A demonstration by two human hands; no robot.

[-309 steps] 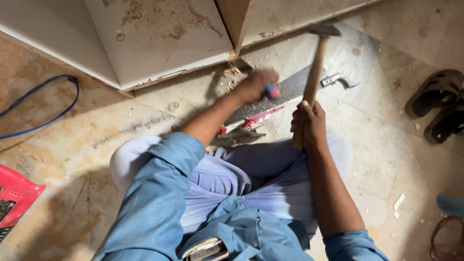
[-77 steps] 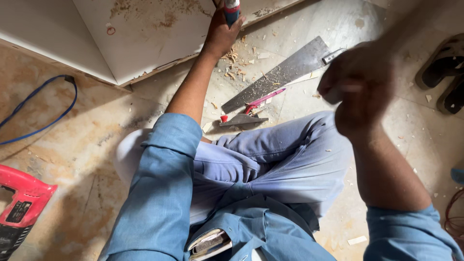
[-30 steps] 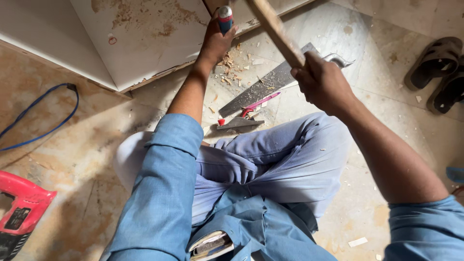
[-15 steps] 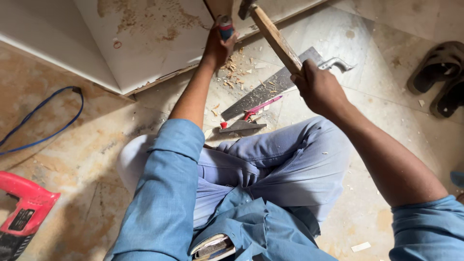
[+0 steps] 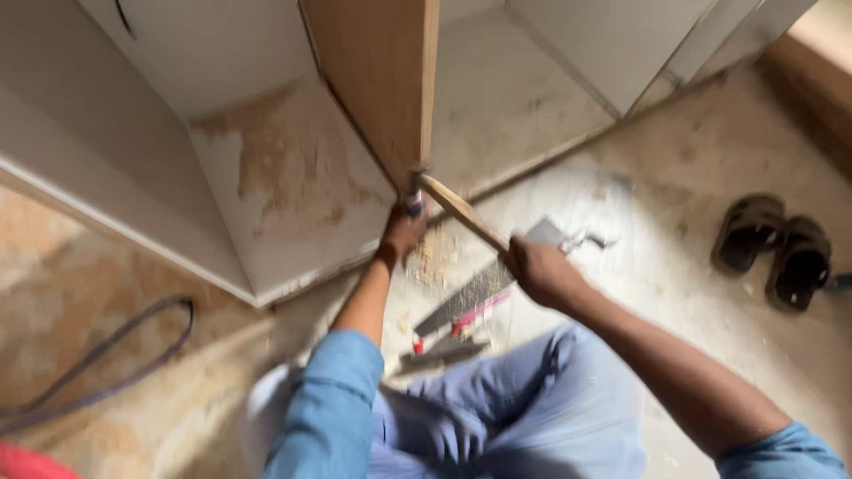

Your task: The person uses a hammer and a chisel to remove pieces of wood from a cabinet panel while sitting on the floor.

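Observation:
My left hand (image 5: 401, 232) grips a chisel (image 5: 414, 200) with a red and blue handle, held against the bottom edge of an upright wooden partition (image 5: 382, 80) inside a white cabinet. In my right hand (image 5: 537, 270) is a hammer with a wooden handle (image 5: 457, 208); its head (image 5: 415, 176) sits at the top of the chisel. Sawdust lies on the floor under my left hand. The picture is blurred by motion.
A hand saw (image 5: 479, 288) lies on the floor between my knees and the cabinet. A pair of dark sandals (image 5: 777, 248) rests at the right. A dark cable (image 5: 106, 364) loops at the left; a red tool corner (image 5: 22, 461) shows bottom left.
My right hand has swung the hammer down from overhead onto the chisel. The view has tilted up, showing more of the cabinet and partition.

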